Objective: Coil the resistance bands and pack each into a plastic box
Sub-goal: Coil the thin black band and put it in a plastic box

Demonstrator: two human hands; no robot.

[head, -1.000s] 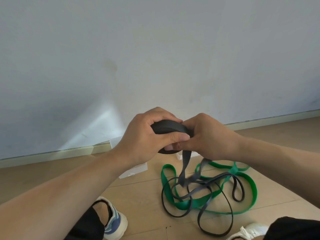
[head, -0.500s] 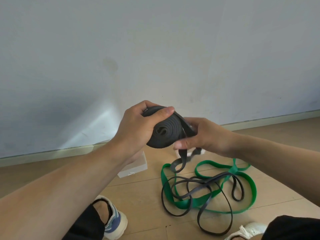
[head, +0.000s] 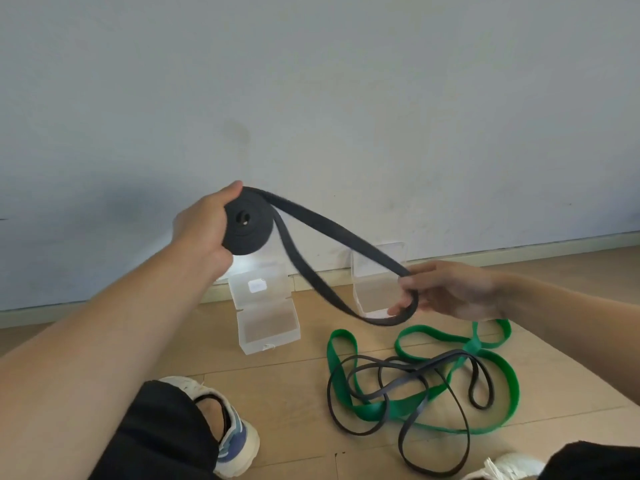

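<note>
Grey band (head: 332, 233): we held it partly rolled, clear of the floor, between the two hands; the wound portion sat at our left, and the unwound tail ran down to our right as a loop, so that the remaining length stayed taut enough to feed onto the roll without twisting.
Coil (head: 246, 226): a flat spiral, face toward the camera; we judged it roughly two-thirds wound.
Left hand (head: 204, 230): closed round the coil, thumb over the top edge and fingers behind; this grip kept the turns from springing apart.
Right hand (head: 446, 289): fingers hooked through the end of the loop, curled on the band; it served as the tension point.
Left box (head: 266, 317): clear plastic, lid open and upright, on the floor just below the coil; we judged it placed within reach to receive the finished roll.
Right box (head: 377, 271): likewise open, against the skirting, partly behind the loop and the right hand.
Green band (head: 498, 368): loose on the floor, not yet coiled.
Thin black band (head: 408, 372): tangled across the green band; also uncoiled.
Shoes (head: 235, 434): at the lower edge; we sat with the work between our feet.
</note>
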